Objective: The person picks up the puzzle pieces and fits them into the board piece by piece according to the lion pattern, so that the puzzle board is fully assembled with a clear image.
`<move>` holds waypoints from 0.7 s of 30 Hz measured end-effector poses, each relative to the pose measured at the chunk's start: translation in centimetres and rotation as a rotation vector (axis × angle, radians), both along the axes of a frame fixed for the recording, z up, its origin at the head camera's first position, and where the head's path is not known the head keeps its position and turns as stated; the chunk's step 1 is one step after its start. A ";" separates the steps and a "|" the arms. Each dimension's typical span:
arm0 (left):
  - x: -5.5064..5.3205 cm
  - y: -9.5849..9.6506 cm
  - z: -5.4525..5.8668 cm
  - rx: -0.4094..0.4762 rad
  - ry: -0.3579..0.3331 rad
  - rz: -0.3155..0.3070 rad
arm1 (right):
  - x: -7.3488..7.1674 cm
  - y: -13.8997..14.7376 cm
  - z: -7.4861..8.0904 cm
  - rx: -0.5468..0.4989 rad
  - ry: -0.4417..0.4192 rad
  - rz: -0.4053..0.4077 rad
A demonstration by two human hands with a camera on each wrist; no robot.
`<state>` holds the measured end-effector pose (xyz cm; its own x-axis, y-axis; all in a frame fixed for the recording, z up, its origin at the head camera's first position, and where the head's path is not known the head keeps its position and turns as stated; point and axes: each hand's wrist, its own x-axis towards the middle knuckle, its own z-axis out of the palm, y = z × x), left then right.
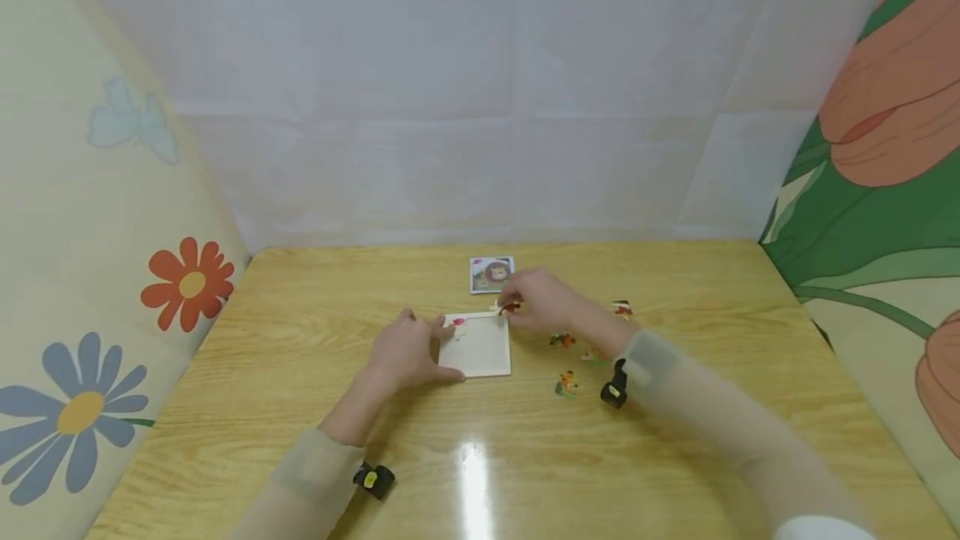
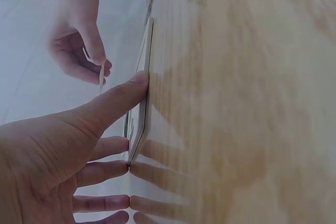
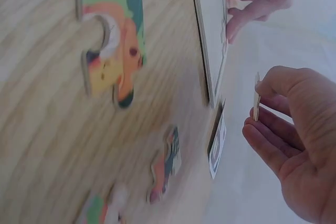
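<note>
Right hand (image 1: 546,302), mine, pinching a thin puzzle piece (image 3: 256,99) between thumb and fingers; the piece sits at the fingertips, raised above the table (image 1: 300,340), near the far right corner of a white tray (image 1: 480,357). My left hand (image 1: 405,350) is unclenched, its fingers extended: the thumb touches the tray's near edge and a forefinger reaches its far left corner, so that the hand spans the left side. Within the tray, close to that corner, lies a white piece with a pink mark (image 1: 460,327). Beyond the far edge lies a picture card (image 1: 487,277) bearing a lion, just beside my right hand. Loose pieces (image 1: 567,383) are scattered on the table to the right of the tray, beneath and around my right forearm. The head view shows dark red on the held piece; both wrist views give it nearly edge-on, and they alone make plain the gap between it and the tray. The right wrist view enlarges one loose piece, green and orange with a curved cut-out, a detail too small to read from the head.
</note>
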<state>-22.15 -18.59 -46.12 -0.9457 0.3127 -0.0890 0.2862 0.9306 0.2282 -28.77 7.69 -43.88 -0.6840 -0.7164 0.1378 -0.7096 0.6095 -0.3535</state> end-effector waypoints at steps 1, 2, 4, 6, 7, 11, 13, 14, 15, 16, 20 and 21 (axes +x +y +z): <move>0.1 0.0 0.0 -0.001 -0.002 -0.001 | 0.1 -0.4 -0.1 0.003 0.001 0.012; 0.1 -0.1 0.1 -0.002 -0.003 -0.002 | 0.1 -0.8 -0.2 0.003 -0.003 0.022; 0.2 -0.3 0.1 -0.003 -0.004 -0.005 | 0.3 -1.6 -0.4 -0.003 -0.021 0.040; 0.4 -0.5 0.1 -0.006 -0.015 -0.003 | 0.5 -2.4 -0.7 -0.001 -0.041 0.051; 0.4 -0.6 0.1 -0.006 -0.019 0.000 | 0.6 -2.7 -0.8 0.001 -0.046 0.055; 0.6 -0.5 0.0 -0.001 -0.028 0.009 | 0.7 -3.5 -1.5 0.007 -0.046 0.055; 0.6 -0.3 0.1 0.006 -0.027 0.010 | 0.7 -3.6 -1.6 0.005 -0.044 0.047; 0.5 -0.1 0.1 0.008 -0.023 0.007 | 0.7 -3.7 -1.6 0.004 -0.051 0.039; 0.5 0.0 0.1 0.010 -0.022 0.007 | 0.8 -3.7 -1.7 0.003 -0.057 0.034; 0.4 0.1 0.1 0.010 -0.021 0.006 | 0.8 -3.7 -1.7 0.005 -0.058 0.028; 0.2 0.2 0.1 0.005 -0.015 0.005 | 0.9 -4.0 -1.9 0.004 -0.071 0.020; 0.2 0.2 0.1 0.003 -0.015 0.007 | 1.0 -4.1 -1.9 0.003 -0.074 0.020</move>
